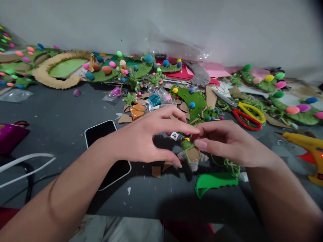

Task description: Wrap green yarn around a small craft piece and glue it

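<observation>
A small star (193,155) wrapped in grey and green yarn, with a tan centre, is under my fingers. My right hand (224,143) is closed, thumb and forefinger together over the star's upper right point, which they hide. My left hand (148,136) arches over the star's left side, thumb and fingers spread with nothing between them. Its forefinger tip meets the right fingertips. Close to the star's top are a yellow pom-pom (187,138) and a small white tag with dark marks (174,135). Green yarn (230,166) lies loose beneath my right hand.
A green toothed cutter (215,182) lies nearest me. Right are scissors (248,116) and a yellow glue gun (304,144), its light red. A phone (101,129) lies under my left forearm. Behind are green pom-pom wreaths (143,70), a tan ring (41,74) and packets.
</observation>
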